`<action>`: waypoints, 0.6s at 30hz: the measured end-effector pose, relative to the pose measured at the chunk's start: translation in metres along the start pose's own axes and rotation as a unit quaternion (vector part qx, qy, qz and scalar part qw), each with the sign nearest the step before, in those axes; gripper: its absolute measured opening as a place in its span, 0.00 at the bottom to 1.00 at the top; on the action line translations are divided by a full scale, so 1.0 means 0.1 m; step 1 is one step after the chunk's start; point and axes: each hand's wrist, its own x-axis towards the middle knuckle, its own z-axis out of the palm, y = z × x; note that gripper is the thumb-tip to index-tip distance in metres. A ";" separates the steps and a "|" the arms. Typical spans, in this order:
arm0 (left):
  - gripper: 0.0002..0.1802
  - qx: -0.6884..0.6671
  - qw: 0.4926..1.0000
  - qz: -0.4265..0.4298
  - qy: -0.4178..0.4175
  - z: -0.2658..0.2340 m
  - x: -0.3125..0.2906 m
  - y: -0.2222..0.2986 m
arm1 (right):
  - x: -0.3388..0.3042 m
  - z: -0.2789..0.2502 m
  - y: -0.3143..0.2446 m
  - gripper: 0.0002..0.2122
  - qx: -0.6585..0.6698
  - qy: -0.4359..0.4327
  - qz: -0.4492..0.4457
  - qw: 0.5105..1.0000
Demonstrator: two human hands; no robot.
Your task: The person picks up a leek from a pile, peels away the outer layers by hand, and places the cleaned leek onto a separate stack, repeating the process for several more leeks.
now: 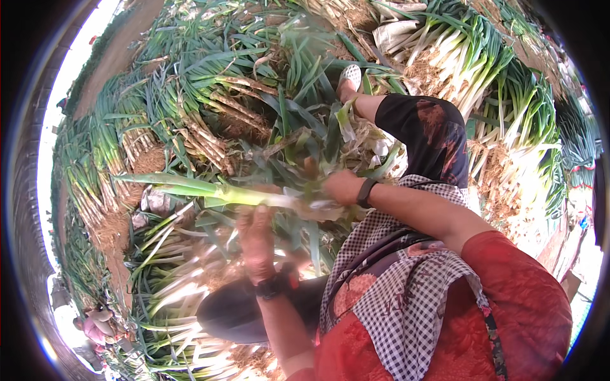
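1. The left hand (pixel 257 244) is closing its fingers around the pale stalk of a leek (pixel 244 195), and a dark wristwatch (pixel 272 286) is circling the wrist just below.
2. The leek is lying nearly level in front of the person, its green leaves pointing to the left and its white end reaching toward the other hand.
3. The right hand (pixel 343 187) is curling its fingers near that white end; blur is hiding the fingertips, so I cannot tell what, if anything, they are pinching. A black band (pixel 366 192) is sitting on this wrist.
4. Loose, pale leafy scraps (pixel 381 143) are lying beyond the right hand, beside the person's bent leg in dark patterned trousers (pixel 432 130).
5. A white patterned shoe (pixel 351 77) is showing at the end of that leg, among green leaves.
6. Pale-stalked leeks (pixel 168 305) are spreading over the ground at the lower left, near the other knee (pixel 232 311).
7. Leeks with brownish stalks (pixel 206 143) are lying in heaps farther off on the left.
8. Bundles of white-stalked leeks (pixel 467 60) are resting on the right, their tan roots showing.
9. The person is wearing a red top (pixel 521 292) and a checked apron (pixel 413 305).
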 end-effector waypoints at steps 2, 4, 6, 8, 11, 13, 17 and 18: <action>0.18 0.000 0.999 -0.006 -0.033 0.05 -0.01 -0.08 | 0.02 -0.24 -0.06 0.12 0.069 0.120 -0.030 0.990; 0.18 -0.009 0.998 0.008 -0.060 0.05 0.00 -0.11 | -0.05 -0.55 -0.22 0.14 0.109 0.184 -0.079 0.974; 0.18 0.041 0.997 0.054 -0.045 0.17 0.01 -0.05 | -0.30 -0.95 -0.50 0.12 0.335 0.256 -0.256 0.870; 0.18 0.042 0.996 0.068 -0.041 0.23 0.02 -0.05 | -0.28 -0.86 -0.52 0.12 0.230 0.290 -0.262 0.891; 0.18 0.063 0.995 0.073 -0.025 0.22 0.02 -0.04 | -0.25 -0.70 -0.48 0.15 0.029 0.206 -0.201 0.957; 0.18 0.077 0.995 0.062 -0.007 0.19 0.02 -0.04 | -0.23 -0.52 -0.43 0.13 0.002 0.136 -0.153 0.979; 0.17 0.029 0.998 0.060 -0.021 0.14 0.05 -0.11 | -0.24 -0.42 -0.25 0.11 -0.020 0.021 -0.075 0.997; 0.17 0.050 0.997 0.051 -0.018 0.12 0.07 -0.14 | -0.24 -0.45 -0.24 0.11 0.051 0.059 -0.065 0.995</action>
